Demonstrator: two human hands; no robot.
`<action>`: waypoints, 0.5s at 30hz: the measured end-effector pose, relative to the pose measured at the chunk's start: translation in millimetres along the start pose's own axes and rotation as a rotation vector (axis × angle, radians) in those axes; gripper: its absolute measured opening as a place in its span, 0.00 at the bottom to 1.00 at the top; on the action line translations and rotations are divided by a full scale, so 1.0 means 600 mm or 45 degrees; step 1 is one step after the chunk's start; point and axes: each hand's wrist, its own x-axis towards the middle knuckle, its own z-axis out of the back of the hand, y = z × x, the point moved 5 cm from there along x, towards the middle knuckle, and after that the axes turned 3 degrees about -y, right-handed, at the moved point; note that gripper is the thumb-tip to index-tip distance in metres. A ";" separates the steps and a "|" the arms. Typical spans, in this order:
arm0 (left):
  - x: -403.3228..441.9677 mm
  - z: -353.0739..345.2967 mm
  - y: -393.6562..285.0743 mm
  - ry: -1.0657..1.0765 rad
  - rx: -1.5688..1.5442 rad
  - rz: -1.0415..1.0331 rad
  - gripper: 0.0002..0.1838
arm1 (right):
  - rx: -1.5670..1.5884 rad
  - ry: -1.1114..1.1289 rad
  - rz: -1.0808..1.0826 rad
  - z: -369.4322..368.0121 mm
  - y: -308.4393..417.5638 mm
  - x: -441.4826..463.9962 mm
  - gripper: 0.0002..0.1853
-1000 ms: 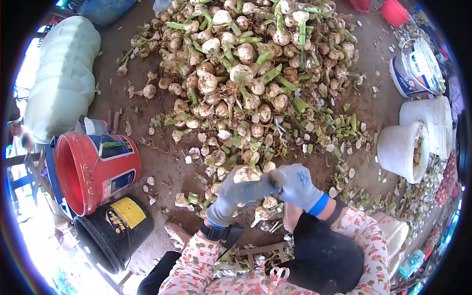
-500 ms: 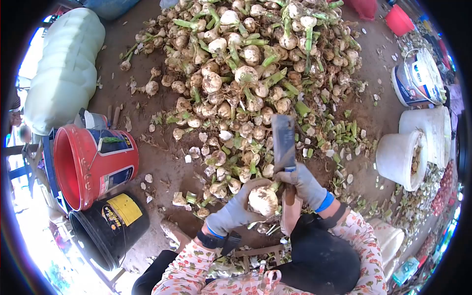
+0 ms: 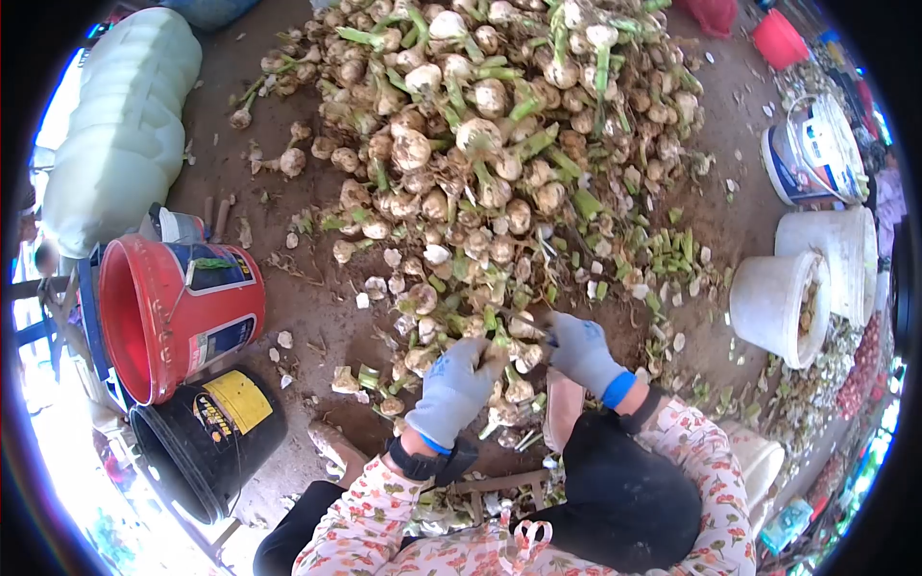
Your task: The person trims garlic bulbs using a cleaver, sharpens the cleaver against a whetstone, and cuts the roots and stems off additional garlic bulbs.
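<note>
My left hand (image 3: pixel 453 392), in a grey glove, is closed at the near edge of the garlic heap. Its fingers curl around a garlic bulb (image 3: pixel 496 359) that is mostly hidden by the glove. A green stem shows just beyond the fingertips. To the right, my gloved right hand (image 3: pixel 586 357) grips a knife (image 3: pixel 524 318) whose blade appears nearly edge-on, pointing left towards that stem. Whether blade and stem touch, I cannot tell. Several loose garlic bulbs (image 3: pixel 519 389) lie on the ground between and below my hands.
A large heap of garlic (image 3: pixel 480 139) with stems spreads ahead. On the left stand a red bucket (image 3: pixel 216 312), a black bucket (image 3: pixel 259 427) and a pale bulging sack (image 3: pixel 120 134). White buckets (image 3: pixel 768 305) stand on the right. Cut stems (image 3: pixel 672 252) litter the ground.
The knife has come down from its raised position, its broad face no longer showing. My left hand has moved slightly forward, and the white bulb seen in it is now out of clear sight.
</note>
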 end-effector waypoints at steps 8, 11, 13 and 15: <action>0.063 0.087 0.241 -0.268 -1.392 0.708 0.36 | 0.560 -0.185 -0.229 0.014 -0.040 -0.012 0.17; 0.130 0.086 0.210 -0.166 -1.032 0.678 0.43 | 0.745 -0.084 -0.224 0.006 -0.013 -0.014 0.16; 0.198 0.038 0.282 -0.126 -0.817 0.531 0.42 | 0.778 -0.026 -0.174 0.005 -0.002 -0.013 0.16; 0.190 0.026 0.271 -0.094 -1.021 0.338 0.42 | 0.696 0.001 -0.155 0.010 -0.001 -0.012 0.16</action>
